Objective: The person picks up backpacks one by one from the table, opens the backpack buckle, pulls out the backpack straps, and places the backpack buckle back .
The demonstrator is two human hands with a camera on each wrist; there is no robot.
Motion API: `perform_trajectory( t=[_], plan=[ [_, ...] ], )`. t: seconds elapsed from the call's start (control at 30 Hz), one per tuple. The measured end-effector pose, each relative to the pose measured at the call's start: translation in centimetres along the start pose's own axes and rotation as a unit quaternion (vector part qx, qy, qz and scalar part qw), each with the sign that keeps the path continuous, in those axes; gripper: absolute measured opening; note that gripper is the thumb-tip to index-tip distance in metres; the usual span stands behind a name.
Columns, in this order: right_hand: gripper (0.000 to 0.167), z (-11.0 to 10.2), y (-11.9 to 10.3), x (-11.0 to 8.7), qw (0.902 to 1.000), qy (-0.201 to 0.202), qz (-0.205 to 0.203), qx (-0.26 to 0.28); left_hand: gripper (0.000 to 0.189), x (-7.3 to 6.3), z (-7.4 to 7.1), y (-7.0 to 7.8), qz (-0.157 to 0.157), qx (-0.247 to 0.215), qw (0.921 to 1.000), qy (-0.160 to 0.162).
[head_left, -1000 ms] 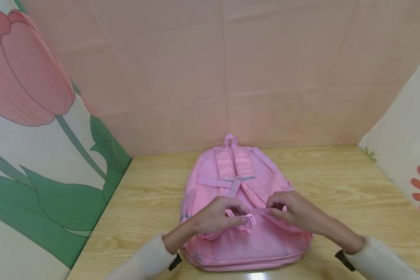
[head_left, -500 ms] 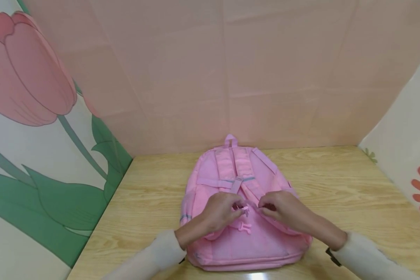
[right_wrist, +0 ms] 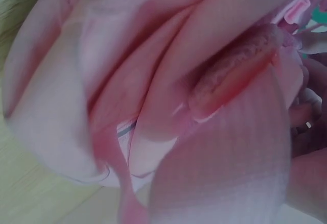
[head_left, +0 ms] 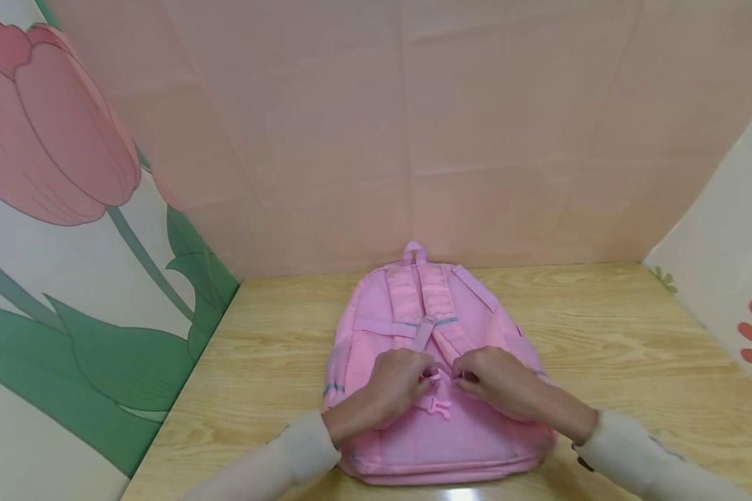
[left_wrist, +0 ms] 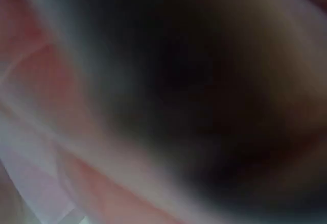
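Observation:
A pink backpack (head_left: 451,442) lies on the table with its shoulder straps (head_left: 439,296) facing up. Over its lower middle, my left hand (head_left: 396,381) pinches a small pink plastic buckle piece (head_left: 435,378). Close beside it, my right hand (head_left: 496,376) pinches a pink strap with thumb and fingertips; the exact grip is partly hidden. A pronged pink buckle half (head_left: 440,408) hangs loose just below the hands. The left wrist view is dark and blurred. Pink webbing (right_wrist: 219,168) fills the front of the right wrist view, with folds of the bag behind.
The wood-grain table (head_left: 608,327) reaches to a plain pinkish backdrop (head_left: 507,139). A tulip-printed panel (head_left: 69,132) stands at the left, and a flower-printed panel (head_left: 727,278) at the right. The bag's top loop (head_left: 415,250) points toward the backdrop.
My right hand has moved left, closer to my left hand. The left hand has shifted slightly right, its fingers now covering most of the buckle piece. The backpack stays in place.

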State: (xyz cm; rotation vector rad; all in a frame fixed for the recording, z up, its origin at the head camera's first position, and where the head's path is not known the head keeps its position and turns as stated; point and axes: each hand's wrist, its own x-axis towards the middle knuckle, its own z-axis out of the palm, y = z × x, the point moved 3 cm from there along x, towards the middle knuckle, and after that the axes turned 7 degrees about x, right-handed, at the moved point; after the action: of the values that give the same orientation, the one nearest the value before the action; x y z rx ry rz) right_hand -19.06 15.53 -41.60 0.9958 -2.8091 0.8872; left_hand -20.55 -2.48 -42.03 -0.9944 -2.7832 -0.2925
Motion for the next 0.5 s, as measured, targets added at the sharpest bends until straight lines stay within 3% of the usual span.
perform_trajectory(
  t=[0.27, 0.5],
  plan=[
    [0.03, 0.8, -0.2, 0.2, 0.9989, 0.019, -0.028, -0.032, 0.009, -0.1, 0.6, 0.2, 0.025, 0.025, 0.9992, 0.017],
    [0.035, 1.5, 0.0, 0.3, 0.9958, 0.018, -0.038, -0.081, 0.014, 0.0, 0.8, 0.4, 0.032, 0.043, 0.9985, 0.007]
  ],
)
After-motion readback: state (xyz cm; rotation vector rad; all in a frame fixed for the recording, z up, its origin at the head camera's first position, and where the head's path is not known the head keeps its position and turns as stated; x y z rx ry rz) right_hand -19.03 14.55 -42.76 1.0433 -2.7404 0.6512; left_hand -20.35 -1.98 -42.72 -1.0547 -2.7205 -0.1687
